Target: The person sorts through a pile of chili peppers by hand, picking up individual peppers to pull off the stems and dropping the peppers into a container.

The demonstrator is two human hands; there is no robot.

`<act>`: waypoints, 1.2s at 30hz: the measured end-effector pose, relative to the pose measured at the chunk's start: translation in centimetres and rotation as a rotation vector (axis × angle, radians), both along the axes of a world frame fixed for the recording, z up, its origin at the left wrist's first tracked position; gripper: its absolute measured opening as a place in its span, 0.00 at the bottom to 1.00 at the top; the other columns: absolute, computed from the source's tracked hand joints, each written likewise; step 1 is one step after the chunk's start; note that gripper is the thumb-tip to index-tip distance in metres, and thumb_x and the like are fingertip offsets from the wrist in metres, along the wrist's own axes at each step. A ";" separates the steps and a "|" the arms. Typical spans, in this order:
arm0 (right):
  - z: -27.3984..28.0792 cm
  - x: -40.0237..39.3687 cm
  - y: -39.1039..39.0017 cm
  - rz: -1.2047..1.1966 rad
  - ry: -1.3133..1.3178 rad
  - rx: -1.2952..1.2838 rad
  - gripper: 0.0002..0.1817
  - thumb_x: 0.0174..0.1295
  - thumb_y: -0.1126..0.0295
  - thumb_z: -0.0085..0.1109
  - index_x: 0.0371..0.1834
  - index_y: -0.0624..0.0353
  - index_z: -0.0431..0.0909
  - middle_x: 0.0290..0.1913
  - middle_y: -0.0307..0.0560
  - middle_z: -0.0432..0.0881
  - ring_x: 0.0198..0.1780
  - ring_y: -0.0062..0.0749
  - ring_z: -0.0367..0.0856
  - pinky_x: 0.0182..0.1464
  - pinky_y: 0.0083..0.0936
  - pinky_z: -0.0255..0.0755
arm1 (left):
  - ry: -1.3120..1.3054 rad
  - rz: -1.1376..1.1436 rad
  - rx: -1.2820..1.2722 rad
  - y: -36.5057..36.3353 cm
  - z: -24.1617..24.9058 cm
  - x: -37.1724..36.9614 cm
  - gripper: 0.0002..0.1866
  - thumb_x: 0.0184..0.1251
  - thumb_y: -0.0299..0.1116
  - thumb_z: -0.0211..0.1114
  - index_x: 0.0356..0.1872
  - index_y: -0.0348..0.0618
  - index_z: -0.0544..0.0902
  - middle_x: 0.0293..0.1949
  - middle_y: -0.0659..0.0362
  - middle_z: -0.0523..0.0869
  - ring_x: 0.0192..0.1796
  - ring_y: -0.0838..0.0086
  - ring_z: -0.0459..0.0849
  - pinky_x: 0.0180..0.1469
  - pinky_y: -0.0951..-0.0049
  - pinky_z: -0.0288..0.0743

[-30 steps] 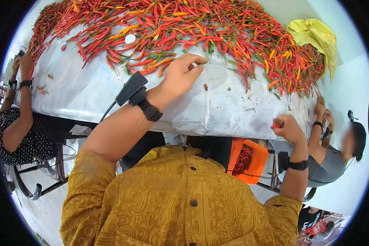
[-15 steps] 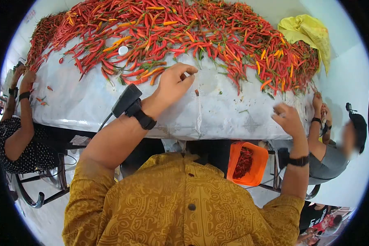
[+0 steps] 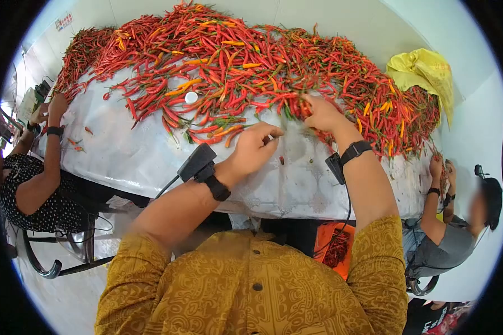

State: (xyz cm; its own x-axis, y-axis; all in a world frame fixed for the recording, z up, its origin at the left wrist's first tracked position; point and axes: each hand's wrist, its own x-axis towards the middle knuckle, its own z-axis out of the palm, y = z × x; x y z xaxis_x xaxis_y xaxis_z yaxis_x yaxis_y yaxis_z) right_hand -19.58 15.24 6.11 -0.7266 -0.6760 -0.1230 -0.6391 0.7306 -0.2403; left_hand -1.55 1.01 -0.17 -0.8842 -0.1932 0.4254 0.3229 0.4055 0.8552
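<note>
A wide heap of red chili peppers, with some orange ones mixed in, spreads over the table. My right hand reaches into the heap's near edge, thumb and fingers pinched on a red chili pepper; a smear of motion blurs that spot. Just in front of the loose chilies, my left hand hovers over the white tablecloth with fingers curled. Whatever lies inside that curl is hidden. A white round cap rests among the peppers left of my hands.
An orange bin with red chilies stands below the table edge, partly behind my right arm. A yellow sack lies at the heap's right end. A person works at the left, another person at the right. The plastic-covered tablecloth fills the near side.
My right hand has swung forward and left, from above the bare cloth into the chili heap. My left hand stays curled near the heap. The view has tilted, so the table sits lower.
</note>
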 end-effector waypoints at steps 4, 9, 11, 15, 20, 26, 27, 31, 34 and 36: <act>-0.2 1.4 -0.9 0.264 -0.172 -0.138 0.36 0.39 0.73 0.60 0.59 0.54 0.67 0.47 0.57 0.77 0.49 0.46 0.76 0.51 0.32 0.69 | 0.029 -0.011 -0.050 -0.1 -0.3 -0.2 0.11 0.53 0.23 0.59 0.40 0.38 0.79 0.33 0.58 0.79 0.32 0.76 0.77 0.35 0.77 0.71; 2.1 2.7 -2.2 0.395 -0.256 -0.187 0.34 0.41 0.77 0.56 0.59 0.51 0.69 0.47 0.51 0.78 0.39 0.35 0.78 0.42 0.28 0.73 | 0.020 -0.040 -0.061 0.2 0.3 -0.1 0.10 0.53 0.24 0.60 0.38 0.38 0.80 0.32 0.58 0.79 0.31 0.76 0.77 0.34 0.77 0.71; 2.0 1.6 -2.9 0.367 -0.114 -0.216 0.33 0.42 0.77 0.57 0.58 0.52 0.70 0.48 0.52 0.77 0.42 0.39 0.78 0.45 0.30 0.72 | -0.031 -0.050 -0.033 0.3 0.6 0.1 0.09 0.53 0.24 0.60 0.37 0.38 0.80 0.31 0.59 0.78 0.31 0.76 0.77 0.34 0.77 0.71; -0.7 -0.9 -4.4 0.390 0.257 -0.345 0.33 0.42 0.72 0.60 0.59 0.50 0.70 0.51 0.53 0.77 0.53 0.47 0.73 0.56 0.36 0.66 | -0.049 -0.069 0.111 0.4 0.5 0.3 0.10 0.52 0.23 0.60 0.38 0.37 0.79 0.31 0.60 0.78 0.32 0.77 0.77 0.36 0.77 0.71; -1.9 2.0 -4.1 0.559 0.012 -0.135 0.34 0.41 0.73 0.60 0.59 0.52 0.68 0.56 0.52 0.73 0.57 0.49 0.70 0.59 0.39 0.62 | 0.082 0.102 0.060 -0.1 0.9 0.6 0.14 0.51 0.21 0.59 0.42 0.38 0.78 0.36 0.57 0.78 0.37 0.73 0.78 0.40 0.77 0.71; 0.5 2.5 1.8 0.557 -0.033 0.048 0.33 0.42 0.71 0.60 0.59 0.52 0.69 0.59 0.57 0.68 0.61 0.51 0.64 0.63 0.39 0.57 | 0.317 0.195 -0.322 0.3 1.0 0.0 0.19 0.47 0.24 0.61 0.44 0.41 0.79 0.49 0.51 0.76 0.52 0.57 0.73 0.54 0.63 0.67; 0.2 2.6 3.1 0.456 0.055 0.047 0.34 0.43 0.70 0.60 0.60 0.52 0.67 0.60 0.57 0.67 0.62 0.51 0.63 0.64 0.38 0.56 | 0.259 0.217 -0.447 0.5 0.7 -0.1 0.19 0.47 0.28 0.62 0.45 0.44 0.79 0.52 0.52 0.76 0.55 0.57 0.72 0.56 0.60 0.65; 0.8 3.6 6.1 0.289 -0.037 0.054 0.37 0.44 0.70 0.59 0.64 0.52 0.62 0.62 0.57 0.65 0.63 0.51 0.62 0.65 0.36 0.55 | 0.068 0.132 -0.694 1.0 0.9 0.5 0.20 0.47 0.35 0.64 0.46 0.50 0.81 0.56 0.56 0.74 0.58 0.58 0.69 0.60 0.54 0.59; 0.2 3.6 8.3 0.374 0.018 -0.024 0.36 0.44 0.72 0.59 0.63 0.53 0.63 0.55 0.57 0.71 0.57 0.50 0.68 0.59 0.36 0.62 | 0.029 0.136 -0.720 0.8 0.9 0.9 0.17 0.47 0.36 0.64 0.42 0.51 0.82 0.55 0.57 0.74 0.58 0.59 0.69 0.60 0.54 0.60; 0.1 3.8 9.4 0.391 0.033 -0.067 0.34 0.44 0.73 0.58 0.61 0.53 0.65 0.51 0.56 0.74 0.53 0.51 0.71 0.55 0.37 0.66 | 0.039 0.150 -0.713 0.6 1.1 1.3 0.14 0.47 0.36 0.64 0.38 0.48 0.82 0.53 0.56 0.75 0.57 0.59 0.70 0.59 0.56 0.61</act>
State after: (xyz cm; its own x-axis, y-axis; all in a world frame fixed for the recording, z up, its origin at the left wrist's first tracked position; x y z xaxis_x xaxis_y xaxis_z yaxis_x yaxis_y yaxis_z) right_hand -15.73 24.64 6.24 -0.4161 -0.9080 -0.0502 -0.8740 0.4145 -0.2536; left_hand -0.29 1.59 0.89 -0.8516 0.0249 0.5236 0.2450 0.9020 0.3555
